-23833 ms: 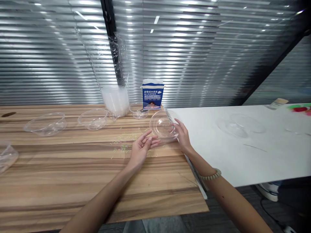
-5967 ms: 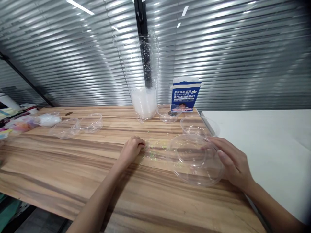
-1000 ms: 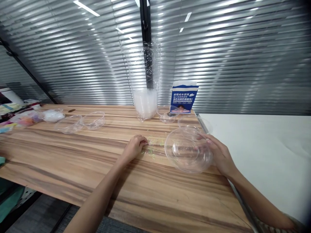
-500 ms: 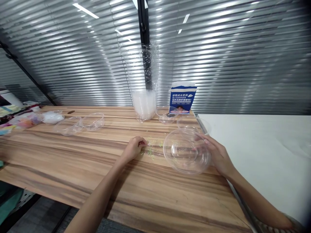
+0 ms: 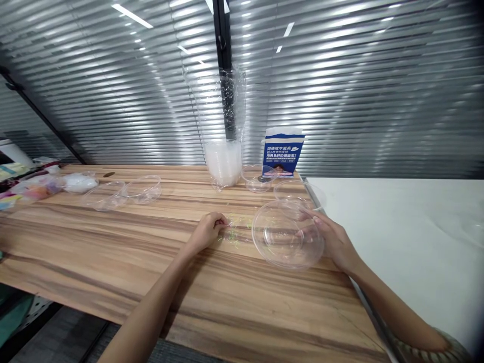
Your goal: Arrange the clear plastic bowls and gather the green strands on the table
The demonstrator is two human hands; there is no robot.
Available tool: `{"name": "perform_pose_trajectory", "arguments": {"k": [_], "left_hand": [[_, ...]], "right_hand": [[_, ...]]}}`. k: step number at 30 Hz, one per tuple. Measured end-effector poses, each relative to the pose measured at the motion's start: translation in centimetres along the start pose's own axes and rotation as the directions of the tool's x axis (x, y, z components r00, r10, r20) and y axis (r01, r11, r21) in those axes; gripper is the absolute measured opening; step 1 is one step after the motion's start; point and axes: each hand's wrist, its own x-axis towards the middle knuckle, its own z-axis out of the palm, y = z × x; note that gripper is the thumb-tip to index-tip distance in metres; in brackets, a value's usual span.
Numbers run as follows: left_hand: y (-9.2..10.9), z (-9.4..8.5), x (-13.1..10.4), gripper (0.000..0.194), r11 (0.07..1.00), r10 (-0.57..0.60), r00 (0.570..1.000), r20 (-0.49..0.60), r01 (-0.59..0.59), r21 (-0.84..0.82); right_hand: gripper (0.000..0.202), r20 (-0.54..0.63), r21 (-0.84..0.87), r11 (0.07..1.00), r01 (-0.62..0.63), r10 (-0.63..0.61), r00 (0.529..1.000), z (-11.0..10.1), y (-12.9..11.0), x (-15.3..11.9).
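My right hand (image 5: 336, 242) grips a clear round plastic bowl (image 5: 283, 239) by its right side, with the bowl tilted so that its round base shows. Just left of the bowl, small thin green and pale bits (image 5: 235, 234) lie scattered on the wooden table (image 5: 264, 302). At the left edge of these bits rests my left hand (image 5: 209, 228), its fingertips pinched together on the tabletop. Whatever lies between those fingertips is too small to make out.
A stack of clear tubs (image 5: 224, 164) in plastic wrap stands at the back, beside a blue printed bag (image 5: 283, 154). Clear bowls stand behind my right hand, such as one bowl (image 5: 259, 179), and further left, another bowl (image 5: 142, 190). Colourful bags (image 5: 38, 186) lie far left.
The bowl in my right hand has shifted very slightly left. My left hand stays pinched at the same spot beside the scattered bits.
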Motion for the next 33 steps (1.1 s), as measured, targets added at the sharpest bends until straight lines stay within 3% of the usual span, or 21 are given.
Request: {"name": "perform_pose_trajectory", "arguments": {"k": [5,16,27,33], "left_hand": [[-0.25,0.1,-0.03,0.014,1.0,0.023,1.0,-0.001,-0.023,-0.004],[-0.61,0.22,0.04,0.014,0.998,0.053,0.999,-0.005,-0.053,0.015],[-0.71,0.21,0.07,0.015,0.997,0.073,0.997,0.007,-0.073,0.038],[-0.69,0.26,0.13,0.015,0.995,0.083,0.996,0.016,-0.083,0.053]], "right_hand": [[0.045,0.052,0.128,0.986,-0.103,0.097,0.994,0.01,-0.17,0.03],[0.052,0.076,0.15,0.978,-0.144,0.134,0.988,0.12,0.05,0.01],[0.049,0.079,0.145,0.981,-0.131,0.12,0.99,0.18,-0.41,0.02],[0.05,0.053,0.056,0.995,-0.086,0.083,0.995,0.07,-0.27,0.16]]}}
